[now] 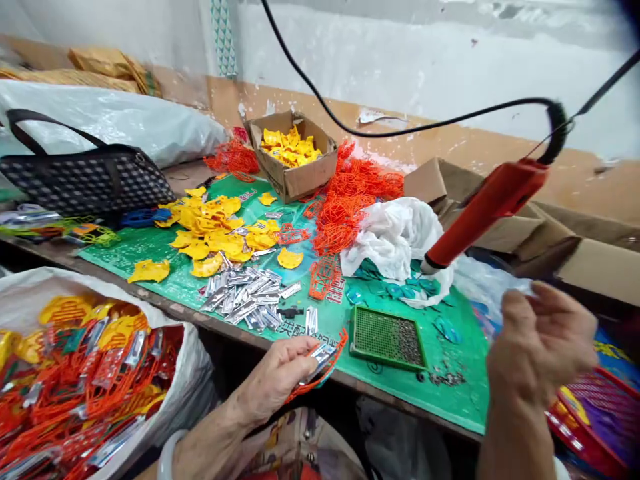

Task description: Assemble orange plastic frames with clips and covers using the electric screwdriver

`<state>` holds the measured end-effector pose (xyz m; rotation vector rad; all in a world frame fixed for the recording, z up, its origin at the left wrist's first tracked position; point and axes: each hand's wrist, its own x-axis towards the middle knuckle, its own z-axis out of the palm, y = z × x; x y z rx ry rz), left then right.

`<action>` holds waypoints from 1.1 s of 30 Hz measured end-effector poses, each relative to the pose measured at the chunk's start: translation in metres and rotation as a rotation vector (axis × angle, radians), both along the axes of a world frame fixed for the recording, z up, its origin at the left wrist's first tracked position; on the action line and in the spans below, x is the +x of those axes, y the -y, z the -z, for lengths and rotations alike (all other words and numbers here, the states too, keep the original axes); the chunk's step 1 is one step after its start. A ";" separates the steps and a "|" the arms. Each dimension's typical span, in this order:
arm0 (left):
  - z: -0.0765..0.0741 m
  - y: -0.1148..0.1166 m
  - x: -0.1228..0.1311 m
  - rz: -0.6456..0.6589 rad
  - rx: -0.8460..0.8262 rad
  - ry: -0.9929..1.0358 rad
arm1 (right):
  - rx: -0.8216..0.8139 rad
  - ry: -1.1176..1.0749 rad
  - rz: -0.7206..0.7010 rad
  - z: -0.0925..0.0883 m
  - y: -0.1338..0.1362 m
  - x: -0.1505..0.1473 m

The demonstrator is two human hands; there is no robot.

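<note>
My left hand (280, 373), closed at the table's front edge, grips a flat silver clip (323, 355) together with an orange-red plastic frame (341, 347). Raised at the right, my right hand (540, 330) has its fingers curled together; whatever may be between them is hidden. Above it a red electric screwdriver (493, 210) hangs from a black cable, apart from the hand. A green perforated tray (373, 333) of small screws sits between the hands, with loose screws (447, 375) beside it. Left of the tray lies a heap of silver clips (247, 297).
Yellow plastic pieces (215, 223) are piled behind the clips, with more in a cardboard box (313, 177). Orange-red frames (345, 193) and a white bag (395, 230) lie beyond. A white sack (193, 373) of parts stands front left; a red basket (580, 427) is at right.
</note>
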<state>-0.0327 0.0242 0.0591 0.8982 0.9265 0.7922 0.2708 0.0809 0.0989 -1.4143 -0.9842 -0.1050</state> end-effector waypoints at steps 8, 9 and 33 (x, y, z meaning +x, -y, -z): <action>-0.003 -0.001 0.005 0.002 0.013 -0.032 | -0.061 -0.048 -0.319 -0.037 -0.106 0.022; -0.003 -0.001 0.005 0.002 0.009 -0.043 | -0.049 -0.133 -0.505 -0.038 -0.116 0.013; -0.002 -0.020 0.020 0.025 0.207 -0.346 | -0.116 -0.480 -0.573 0.010 -0.059 -0.060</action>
